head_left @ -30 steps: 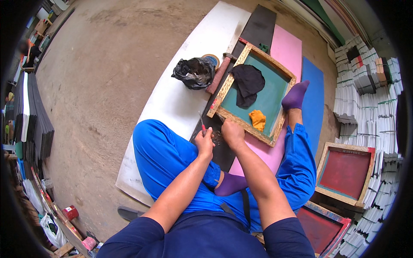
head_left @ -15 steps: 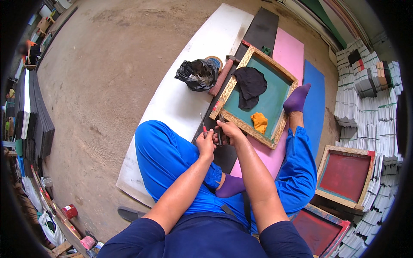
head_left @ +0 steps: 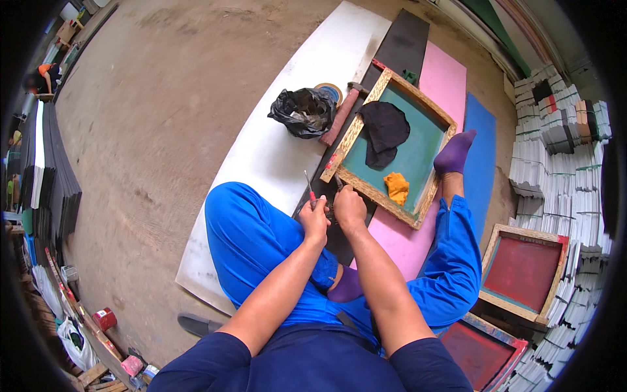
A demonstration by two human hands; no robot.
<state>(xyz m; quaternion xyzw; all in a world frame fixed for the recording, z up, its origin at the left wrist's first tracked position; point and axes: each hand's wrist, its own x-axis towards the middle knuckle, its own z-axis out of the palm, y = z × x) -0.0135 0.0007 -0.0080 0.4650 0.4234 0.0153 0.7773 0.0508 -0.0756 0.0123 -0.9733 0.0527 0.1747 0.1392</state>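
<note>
My left hand [head_left: 315,221] is closed around a screwdriver [head_left: 312,200] with a red handle, its thin metal shaft pointing up and away. Beside it, my right hand [head_left: 349,206] grips what look like dark pliers [head_left: 338,182], their tip at the near left edge of a wooden screen frame [head_left: 369,188]. The fingers hide most of that tool. Green mesh [head_left: 356,155] fills the frame. On the mesh lie a black cloth [head_left: 386,130] and a small crumpled orange cloth [head_left: 396,187]. A hammer [head_left: 341,119] with a wrapped reddish handle lies against the frame's left side.
Left of the hammer sits a black plastic bag [head_left: 302,112] beside a tape roll [head_left: 330,91], on a white sheet [head_left: 261,140]. Red screen frames [head_left: 524,271] and stacked bundles [head_left: 562,150] line the right. A person [head_left: 46,78] bends at far left.
My right hand has turned over, its back now upward, and the dark tool's handles are now hidden. My left hand keeps the screwdriver almost in place. The view has shifted slightly.
</note>
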